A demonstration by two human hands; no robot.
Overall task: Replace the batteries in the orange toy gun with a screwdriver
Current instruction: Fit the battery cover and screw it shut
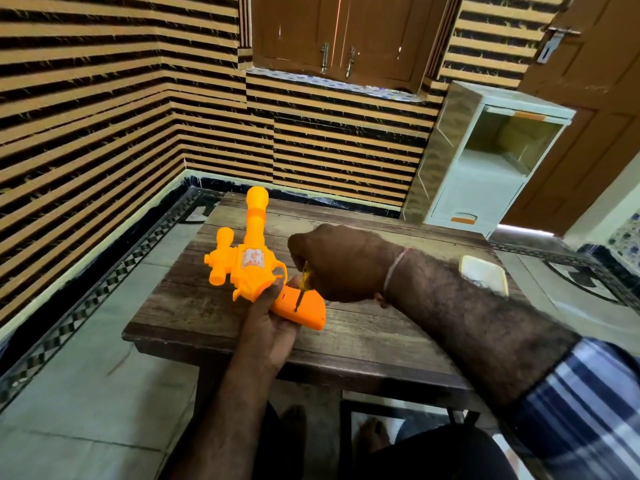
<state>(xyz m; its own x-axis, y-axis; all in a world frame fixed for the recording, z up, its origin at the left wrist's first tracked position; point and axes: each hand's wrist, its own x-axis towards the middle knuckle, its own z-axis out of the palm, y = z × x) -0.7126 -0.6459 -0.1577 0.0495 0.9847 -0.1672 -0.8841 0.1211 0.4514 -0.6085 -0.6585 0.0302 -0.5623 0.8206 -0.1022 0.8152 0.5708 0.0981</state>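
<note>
The orange toy gun (251,261) is held over the wooden table (363,327), barrel pointing away from me. My left hand (273,320) grips it from below where the body meets the grip. The gun's grip (304,311) faces up toward me. My right hand (341,263) is closed around a small screwdriver (302,285) with a yellow handle. Its dark shaft points down and its tip touches the top face of the grip.
A shallow white tray (485,273) lies on the table's right side, partly behind my right forearm. A white plastic drawer cabinet (485,161) stands beyond the table against the striped wall. A brown door is at far right. My feet show under the table.
</note>
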